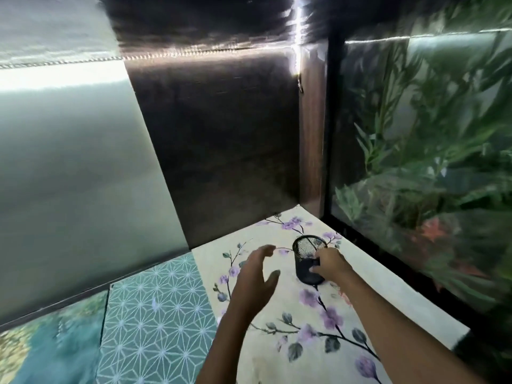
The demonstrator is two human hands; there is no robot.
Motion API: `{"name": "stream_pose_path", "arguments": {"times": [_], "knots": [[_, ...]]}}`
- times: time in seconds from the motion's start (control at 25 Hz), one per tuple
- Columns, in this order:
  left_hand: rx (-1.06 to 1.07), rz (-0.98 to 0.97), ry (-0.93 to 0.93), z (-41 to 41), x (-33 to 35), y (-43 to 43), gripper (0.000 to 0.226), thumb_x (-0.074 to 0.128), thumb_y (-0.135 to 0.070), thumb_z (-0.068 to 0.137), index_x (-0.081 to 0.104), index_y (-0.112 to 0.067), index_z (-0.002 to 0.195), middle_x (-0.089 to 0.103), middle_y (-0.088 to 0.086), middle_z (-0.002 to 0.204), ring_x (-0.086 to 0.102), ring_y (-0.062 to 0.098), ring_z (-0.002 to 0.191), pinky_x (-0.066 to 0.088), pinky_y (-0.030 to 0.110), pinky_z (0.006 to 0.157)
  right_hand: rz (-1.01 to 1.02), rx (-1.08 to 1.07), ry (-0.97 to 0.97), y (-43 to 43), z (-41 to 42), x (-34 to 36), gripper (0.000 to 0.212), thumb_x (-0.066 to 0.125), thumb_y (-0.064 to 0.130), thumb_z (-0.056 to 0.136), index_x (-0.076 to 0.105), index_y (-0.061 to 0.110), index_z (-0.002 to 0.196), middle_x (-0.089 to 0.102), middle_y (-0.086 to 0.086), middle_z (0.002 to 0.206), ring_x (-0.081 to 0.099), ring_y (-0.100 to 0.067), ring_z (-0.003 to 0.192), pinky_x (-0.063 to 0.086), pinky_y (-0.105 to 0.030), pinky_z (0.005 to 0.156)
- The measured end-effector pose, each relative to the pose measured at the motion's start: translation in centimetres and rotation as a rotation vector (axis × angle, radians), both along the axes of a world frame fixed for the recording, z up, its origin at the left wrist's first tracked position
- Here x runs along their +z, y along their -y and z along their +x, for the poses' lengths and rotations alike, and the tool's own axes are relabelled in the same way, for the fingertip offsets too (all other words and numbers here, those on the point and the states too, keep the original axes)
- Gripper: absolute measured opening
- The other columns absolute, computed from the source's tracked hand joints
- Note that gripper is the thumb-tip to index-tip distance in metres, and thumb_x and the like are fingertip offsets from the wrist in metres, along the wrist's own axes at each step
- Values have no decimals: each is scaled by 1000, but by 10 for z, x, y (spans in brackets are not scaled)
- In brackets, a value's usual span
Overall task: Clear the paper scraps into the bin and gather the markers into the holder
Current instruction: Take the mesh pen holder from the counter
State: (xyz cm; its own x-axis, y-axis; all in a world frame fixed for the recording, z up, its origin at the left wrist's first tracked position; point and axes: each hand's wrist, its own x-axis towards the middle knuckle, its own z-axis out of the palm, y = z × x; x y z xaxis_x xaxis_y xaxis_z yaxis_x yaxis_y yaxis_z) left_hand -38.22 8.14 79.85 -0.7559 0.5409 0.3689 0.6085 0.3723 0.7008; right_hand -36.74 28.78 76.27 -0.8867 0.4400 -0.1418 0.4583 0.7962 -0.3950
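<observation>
A black mesh holder [308, 246] stands upright on the cream cloth with purple flowers [299, 322], near the back right corner. My right hand [329, 263] is closed around the holder's right side, fingers over its lower wall. My left hand [256, 278] hovers a little to the left of the holder, fingers spread, holding nothing and not touching it. No markers, paper scraps or bin show in this blurred view. What lies inside the holder cannot be made out.
A glass tank with green plants [421, 162] runs along the right edge. A dark wooden panel [221, 139] and a pale grey panel [72, 167] stand behind. A teal patterned sheet [155, 322] lies to the left of the cloth.
</observation>
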Motion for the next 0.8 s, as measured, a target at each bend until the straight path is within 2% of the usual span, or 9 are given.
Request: {"name": "stream_pose_path", "arguments": {"times": [0.12,0.28,0.36,0.44,0.52,0.6,0.68,0.72,0.8], "knots": [[-24,-78,97,29,6,17,70,73,-15,72,34,-17,130,47,6,133,43,15,123,31,20,96,-119,-64,-253,24,68,15,29,75,20,73,67,2,94,63,-20,95,61,-31,91,33,-24,64],[-244,-154,241,173,10,27,113,83,-39,49,12,-29,138,26,0,144,26,9,131,25,23,105,-247,-36,-519,73,252,49,16,80,16,67,69,11,77,55,-5,79,53,-19,76,34,-14,57],[-253,-85,274,264,8,27,115,82,-43,43,18,-28,137,36,0,138,36,13,128,34,29,106,-231,-12,-543,86,344,56,21,82,14,64,71,5,80,61,-13,83,55,-21,76,36,-12,60],[-211,42,268,336,7,24,108,79,-45,39,29,-25,132,48,-1,123,48,12,119,42,31,102,-243,41,-540,94,417,66,22,80,10,66,70,3,84,64,-14,86,57,-18,78,36,-1,64],[-209,117,228,405,13,24,91,80,-45,40,36,-40,120,53,-8,116,49,-1,114,43,26,101,-249,110,-486,101,489,78,21,76,9,72,68,3,91,65,-14,94,57,-17,84,34,6,64],[-176,151,237,451,17,26,85,82,-43,41,40,-42,115,57,-4,117,53,4,112,45,28,98,-282,175,-449,107,538,84,28,69,12,80,62,9,108,63,-12,108,55,-10,89,32,10,66],[-127,156,294,486,17,28,91,86,-37,42,41,-28,120,58,-1,117,55,12,111,44,14,89,-356,206,-422,107,573,82,45,62,21,87,46,24,128,58,-2,120,55,-6,100,39,2,82],[-100,134,334,497,13,29,91,88,-30,43,40,-25,121,58,-3,115,55,12,109,41,5,82,-401,201,-413,107,586,76,55,61,24,87,35,31,135,54,2,125,53,-6,109,43,-9,91],[-81,112,370,512,-1,31,88,89,-17,47,39,-28,118,57,-6,108,54,11,104,40,-2,71,-449,169,-405,103,603,61,72,64,23,84,20,36,140,51,4,127,48,-8,118,44,-25,98]]}}
